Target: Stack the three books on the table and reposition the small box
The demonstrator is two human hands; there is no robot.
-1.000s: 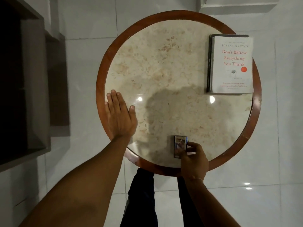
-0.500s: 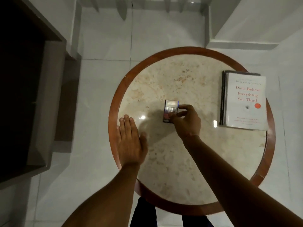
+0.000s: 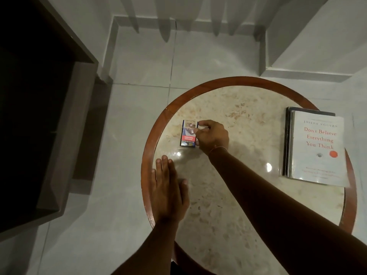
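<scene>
While the right hand (image 3: 213,135) pinches the cigarette pack (image 3: 188,135) from its right side, long axis pointing away, the left hand (image 3: 168,191) lies flat and empty on the desk (image 3: 238,195) nearby.

Small blue box (image 3: 188,134) flat near table's left edge, white-covered book stack (image 3: 315,147) far right

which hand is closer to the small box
Right. The right hand has its fingers on the small box's right edge; the left hand lies flat on the table nearer the person, apart from it.
</scene>
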